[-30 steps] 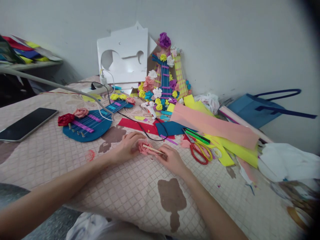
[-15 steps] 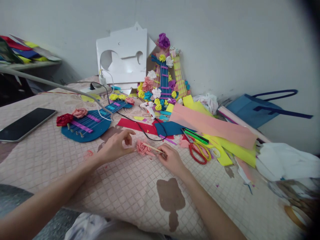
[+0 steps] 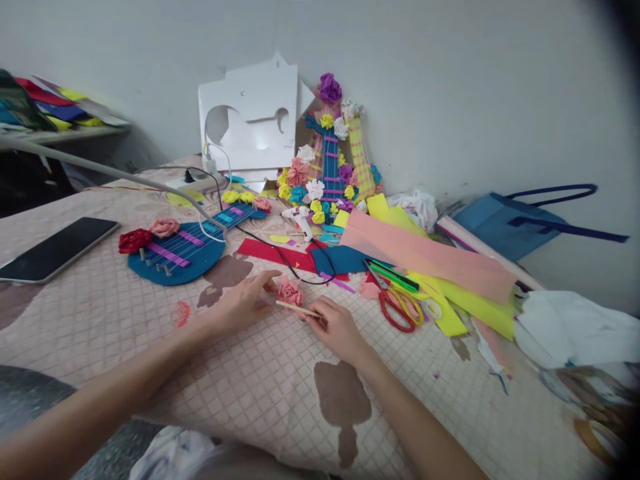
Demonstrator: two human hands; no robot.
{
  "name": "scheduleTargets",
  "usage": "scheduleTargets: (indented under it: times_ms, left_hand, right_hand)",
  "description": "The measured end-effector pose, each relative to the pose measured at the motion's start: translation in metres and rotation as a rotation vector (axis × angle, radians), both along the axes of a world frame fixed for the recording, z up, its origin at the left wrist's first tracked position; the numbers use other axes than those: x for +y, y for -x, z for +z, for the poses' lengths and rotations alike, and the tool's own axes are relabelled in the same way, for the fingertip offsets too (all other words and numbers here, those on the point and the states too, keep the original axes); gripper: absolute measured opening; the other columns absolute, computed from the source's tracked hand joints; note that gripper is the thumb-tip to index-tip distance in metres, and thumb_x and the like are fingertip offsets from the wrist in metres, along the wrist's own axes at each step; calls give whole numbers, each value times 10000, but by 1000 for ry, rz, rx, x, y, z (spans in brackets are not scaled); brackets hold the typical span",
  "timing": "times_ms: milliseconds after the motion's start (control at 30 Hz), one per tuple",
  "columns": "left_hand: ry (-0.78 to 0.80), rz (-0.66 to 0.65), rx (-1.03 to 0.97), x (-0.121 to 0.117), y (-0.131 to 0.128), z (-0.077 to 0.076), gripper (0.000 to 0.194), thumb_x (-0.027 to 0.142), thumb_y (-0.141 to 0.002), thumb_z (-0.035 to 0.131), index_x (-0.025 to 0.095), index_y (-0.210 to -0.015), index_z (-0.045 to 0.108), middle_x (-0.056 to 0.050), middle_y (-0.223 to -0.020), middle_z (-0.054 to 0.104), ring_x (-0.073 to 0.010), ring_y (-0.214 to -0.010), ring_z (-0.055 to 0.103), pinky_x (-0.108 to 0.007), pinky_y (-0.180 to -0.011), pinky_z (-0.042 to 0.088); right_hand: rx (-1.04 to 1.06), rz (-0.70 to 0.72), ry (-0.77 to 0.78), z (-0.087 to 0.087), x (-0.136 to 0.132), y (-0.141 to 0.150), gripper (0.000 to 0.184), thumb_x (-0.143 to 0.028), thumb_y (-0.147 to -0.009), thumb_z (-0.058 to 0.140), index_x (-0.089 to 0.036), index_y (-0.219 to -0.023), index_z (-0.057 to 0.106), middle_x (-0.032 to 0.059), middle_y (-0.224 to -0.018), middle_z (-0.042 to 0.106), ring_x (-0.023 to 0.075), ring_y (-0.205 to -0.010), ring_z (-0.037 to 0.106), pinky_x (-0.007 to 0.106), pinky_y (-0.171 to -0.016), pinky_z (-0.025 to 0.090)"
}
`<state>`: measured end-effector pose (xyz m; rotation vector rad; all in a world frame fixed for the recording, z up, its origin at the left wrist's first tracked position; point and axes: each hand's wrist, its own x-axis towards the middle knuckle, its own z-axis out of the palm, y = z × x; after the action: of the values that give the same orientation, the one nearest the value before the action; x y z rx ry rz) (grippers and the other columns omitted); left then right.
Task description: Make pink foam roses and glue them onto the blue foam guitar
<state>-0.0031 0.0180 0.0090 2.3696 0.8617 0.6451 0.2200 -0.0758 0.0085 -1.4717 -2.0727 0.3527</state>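
A pink crepe-paper flower (image 3: 290, 291) lies on the patterned tablecloth between my hands. My right hand (image 3: 336, 327) pinches a thin wooden stick (image 3: 295, 307), whose free end points left across the near side of the flower. On the flower's left, my left hand (image 3: 250, 300) is held with thumb and fingers apart, and nothing shows between them. Whether its fingertips touch the petals I cannot tell. Behind my left arm lies a blue guitar shape (image 3: 200, 260) with purple strips, strings and red and pink paper flowers.
Red-handled scissors (image 3: 395, 312) and a green cutter (image 3: 395, 275) lie right of my right hand, beside pink and yellow paper sheets (image 3: 425, 247). A white glue gun (image 3: 299, 220) with its black cord is behind the flower. A phone (image 3: 57, 250) lies far left.
The stick has come down from the flower's top right to its near side, its tip now pointing left. My left hand stays beside the flower, its fingers slightly shifted.
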Motion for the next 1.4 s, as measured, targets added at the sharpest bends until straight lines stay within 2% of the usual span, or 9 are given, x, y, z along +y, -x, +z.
scheduleTargets:
  times_ms: [300,433,567,800,1100,1267,1400]
  left_hand:
    - [-125,83,-30,9,7,-6,516,90,-739,509,225,-1231,429,-74,-1103,596,-215,-982,581,-367,-850,473]
    - [-141,100,-38,11,9,-8,531,69,-707,505,222,-1211,446,-73,-1113,597,-220,-996,581,-373,-864,477]
    - [-101,105,-24,11,8,-6,512,87,-702,512,197,-1200,461,-86,-1098,613,-225,-992,594,-377,-855,486]
    - [-69,88,2,11,8,-8,466,176,-742,571,200,-1193,453,-88,-1114,600,-229,-1013,587,-377,-878,466]
    - [-121,112,54,-12,-10,-5,599,234,-693,684,230,-1221,401,-93,-1263,523,-297,-1160,492,-445,-915,401]
    - [-152,157,28,-14,-18,-15,668,249,-684,701,218,-1251,349,-114,-1270,511,-307,-1183,467,-467,-937,361]
    - [-158,168,1,-12,-20,-21,617,262,-718,678,220,-1245,360,-110,-1264,517,-302,-1177,471,-461,-925,360]
  right_hand:
    - [35,-68,16,-5,1,-4,113,-122,-813,513,-218,-865,544,-1,-788,590,160,-706,570,244,-619,411]
    - [30,-68,9,-5,0,-5,130,-165,-849,513,-217,-964,547,8,-842,616,155,-695,583,254,-633,417]
    - [47,-55,-17,-7,1,-7,151,-173,-912,436,-224,-990,554,17,-861,621,161,-732,583,263,-660,419]
    - [99,-36,-59,-7,3,-8,138,-133,-917,426,-206,-935,543,35,-884,549,168,-810,552,272,-719,441]
    - [65,-25,-130,-11,6,-7,159,-125,-926,414,-205,-966,545,59,-921,565,193,-864,563,314,-766,470]
    - [33,-76,-168,-14,4,-6,190,-158,-941,402,-210,-1067,536,62,-931,611,202,-853,587,326,-750,475]
    - [34,-50,-184,-14,4,-4,203,-170,-953,384,-205,-1046,561,70,-936,596,196,-860,582,324,-765,479]
